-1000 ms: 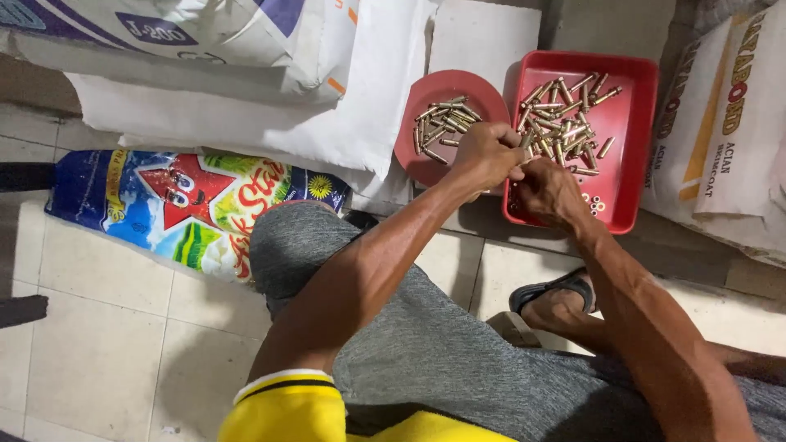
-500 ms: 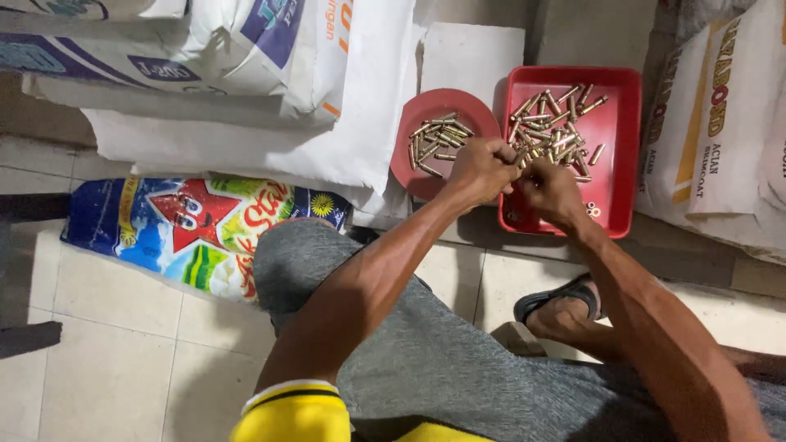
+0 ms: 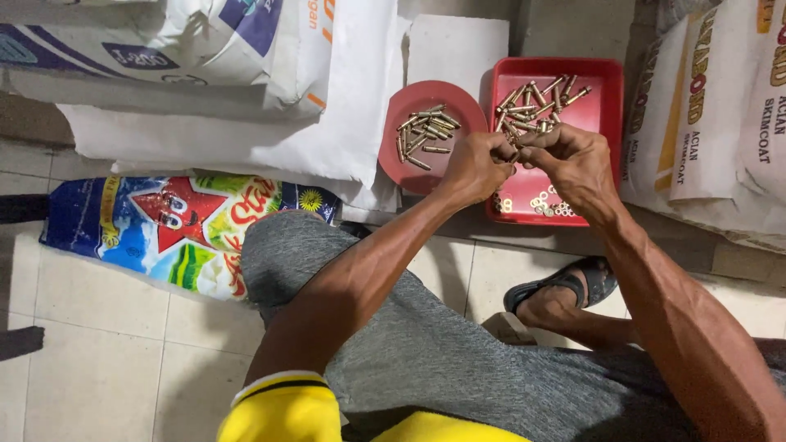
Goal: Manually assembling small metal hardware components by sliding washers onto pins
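Over the red square tray (image 3: pixel 610 82), the left hand (image 3: pixel 479 166) and right hand (image 3: pixel 573 160) meet, both pinched shut on one small brass bolt (image 3: pixel 516 150), kept close above the loose bolts (image 3: pixel 536 102). Just left of that tray, a round red dish (image 3: pixel 401 164) holds a separate pile, within easy reach.

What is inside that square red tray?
The red tray holds brass-coloured bolts and small washers; both hands cover its middle.
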